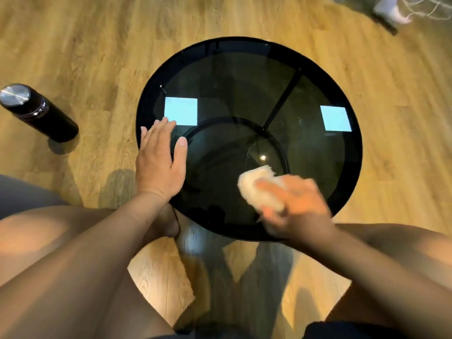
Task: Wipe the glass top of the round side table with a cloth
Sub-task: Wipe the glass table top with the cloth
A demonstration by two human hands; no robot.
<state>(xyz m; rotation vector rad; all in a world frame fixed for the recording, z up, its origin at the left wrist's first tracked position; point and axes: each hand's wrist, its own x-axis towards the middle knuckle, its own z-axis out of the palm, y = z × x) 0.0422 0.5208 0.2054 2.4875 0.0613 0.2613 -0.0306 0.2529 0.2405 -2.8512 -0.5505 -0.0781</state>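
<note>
Right hand (297,204), blurred, clamped on white cloth (259,187) pressed to near part of round glass top (244,94). Left hand (160,162) flat, fingers apart, on top's left rim. Black bottle (39,112) on wood floor (97,45), left of table

round side table (318,77) | glass top: cloth (259,189), left hand (159,165) | wood floor (97,45): black bottle (41,113)

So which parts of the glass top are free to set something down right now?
The far half of the glass top is bare. The near edge is crowded: left hand flat at the left rim, right hand pressing the cloth near the front.
</note>
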